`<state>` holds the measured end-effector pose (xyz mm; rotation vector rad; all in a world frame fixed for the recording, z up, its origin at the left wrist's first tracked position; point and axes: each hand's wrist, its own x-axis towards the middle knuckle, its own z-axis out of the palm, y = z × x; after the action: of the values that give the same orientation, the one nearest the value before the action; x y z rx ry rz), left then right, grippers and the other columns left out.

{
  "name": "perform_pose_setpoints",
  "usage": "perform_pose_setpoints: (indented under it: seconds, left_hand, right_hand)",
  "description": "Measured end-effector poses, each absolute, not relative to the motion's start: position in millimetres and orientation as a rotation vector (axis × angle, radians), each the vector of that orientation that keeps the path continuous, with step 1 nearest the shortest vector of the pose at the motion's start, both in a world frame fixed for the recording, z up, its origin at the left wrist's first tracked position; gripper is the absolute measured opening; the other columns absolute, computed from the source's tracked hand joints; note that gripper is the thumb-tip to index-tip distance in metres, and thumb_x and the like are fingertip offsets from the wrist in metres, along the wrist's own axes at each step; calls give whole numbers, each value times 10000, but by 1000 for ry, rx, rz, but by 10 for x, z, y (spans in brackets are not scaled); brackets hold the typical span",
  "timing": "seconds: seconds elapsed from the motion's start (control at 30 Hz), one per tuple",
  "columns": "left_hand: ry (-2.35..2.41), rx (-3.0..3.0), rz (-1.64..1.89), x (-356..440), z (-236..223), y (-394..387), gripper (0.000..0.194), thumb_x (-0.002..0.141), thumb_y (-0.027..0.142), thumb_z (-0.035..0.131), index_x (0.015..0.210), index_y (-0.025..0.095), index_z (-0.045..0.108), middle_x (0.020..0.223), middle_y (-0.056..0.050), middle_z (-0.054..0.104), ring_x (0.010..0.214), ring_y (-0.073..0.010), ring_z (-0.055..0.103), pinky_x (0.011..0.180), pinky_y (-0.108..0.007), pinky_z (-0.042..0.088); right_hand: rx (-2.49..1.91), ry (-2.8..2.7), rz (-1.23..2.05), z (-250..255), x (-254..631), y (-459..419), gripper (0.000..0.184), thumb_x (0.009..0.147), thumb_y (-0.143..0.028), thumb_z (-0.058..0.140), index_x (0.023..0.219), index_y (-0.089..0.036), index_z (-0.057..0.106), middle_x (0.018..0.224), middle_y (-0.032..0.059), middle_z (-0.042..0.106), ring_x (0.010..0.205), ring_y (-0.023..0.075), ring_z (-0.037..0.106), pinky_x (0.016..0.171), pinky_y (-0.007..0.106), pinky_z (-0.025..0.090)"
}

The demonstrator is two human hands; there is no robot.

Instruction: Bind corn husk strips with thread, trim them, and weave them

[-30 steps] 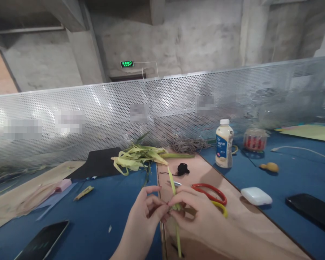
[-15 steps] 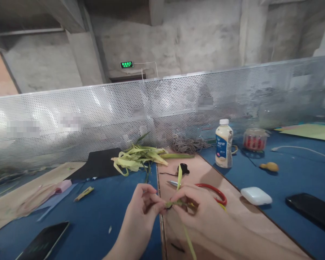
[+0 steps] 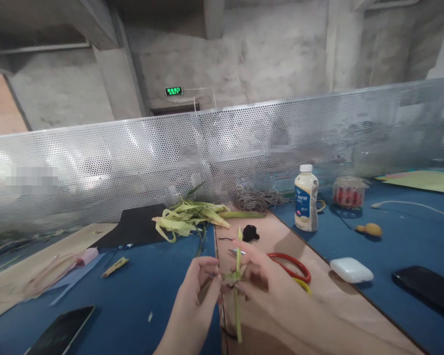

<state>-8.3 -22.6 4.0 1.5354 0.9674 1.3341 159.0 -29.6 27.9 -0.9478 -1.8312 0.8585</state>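
Note:
Between my hands, a pale green corn husk strip (image 3: pixel 238 313) stands nearly upright, with a knotted or folded bit at its middle. My left hand (image 3: pixel 197 296) pinches the left side of that middle part between thumb and fingers. From the other side, my right hand (image 3: pixel 268 281) grips the same piece, index finger stretched behind the strip. Under my right hand lie scissors (image 3: pixel 299 266) with red and yellow handles, their blade tip showing beyond the fingers. A bundle of black thread (image 3: pixel 250 232) sits just past my fingertips, and a dark cord hangs or lies below.
A heap of corn husks (image 3: pixel 187 217) lies ahead, beside grey cord (image 3: pixel 259 198). At right stand a bottle (image 3: pixel 306 199), a white case (image 3: pixel 351 270), a small gourd (image 3: pixel 372 229) and a black phone (image 3: pixel 427 291). Another phone (image 3: pixel 61 331) is at left. A perforated metal screen (image 3: pixel 140 162) runs behind.
The husk strip has turned more upright, and its top has dropped slightly. My right hand has shifted, its index finger now extended upward. My left hand has moved slightly right.

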Motion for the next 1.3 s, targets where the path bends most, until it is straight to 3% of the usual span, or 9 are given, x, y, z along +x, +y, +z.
perform_pose_setpoints:
  seconds: [0.2, 0.43, 0.67, 1.03, 1.2, 1.3]
  left_hand:
    - [1006, 1473, 1168, -59, 97, -273, 292, 729, 275, 608, 907, 186, 395, 760, -33, 628, 696, -169, 611, 626, -273, 462]
    - [907, 1409, 1190, -10, 148, -307, 409, 663, 266, 675, 961, 187, 405, 708, -11, 645, 694, -175, 628, 671, -285, 466]
    - [899, 1411, 1147, 4, 128, -298, 504, 694, 170, 610, 1116, 174, 335, 657, 48, 540, 633, -125, 571, 630, -268, 471]
    - [934, 1459, 1141, 11, 99, -303, 412, 701, 157, 581, 1054, 185, 371, 608, 80, 455, 549, -93, 517, 569, -235, 462]
    - [927, 1513, 1018, -22, 123, -308, 221, 737, 172, 551, 931, 179, 447, 737, 11, 536, 641, -114, 532, 601, -242, 454]
    - [968, 1578, 1029, -36, 146, -315, 157, 747, 165, 539, 886, 179, 467, 698, 17, 535, 636, -120, 536, 625, -251, 453]
  right_hand:
    - [-886, -1778, 943, 212, 1564, -301, 536, 805, -161, 480, 1303, -289, 330, 766, -4, 629, 694, 144, 603, 678, 306, 515]
    - [-750, -1789, 904, 191, 1609, -261, 227, 798, -198, 503, 971, -260, 636, 1038, 12, 620, 973, 169, 556, 870, 328, 440]
    - [-864, -1519, 1196, 88, 1603, -108, 292, 739, -270, 570, 1012, -184, 627, 926, 61, 676, 748, 185, 637, 681, 335, 518]
    - [-928, -1367, 1176, 214, 1614, -133, 321, 679, -282, 618, 975, -163, 653, 911, 75, 686, 819, 210, 628, 794, 375, 474]
    - [-977, -1395, 1159, 200, 1615, -115, 347, 682, -297, 618, 999, -157, 644, 949, 94, 675, 833, 230, 624, 777, 388, 475]
    - [-989, -1403, 1106, 194, 1613, -100, 318, 693, -286, 608, 981, -155, 649, 960, 93, 670, 863, 231, 615, 790, 381, 470]
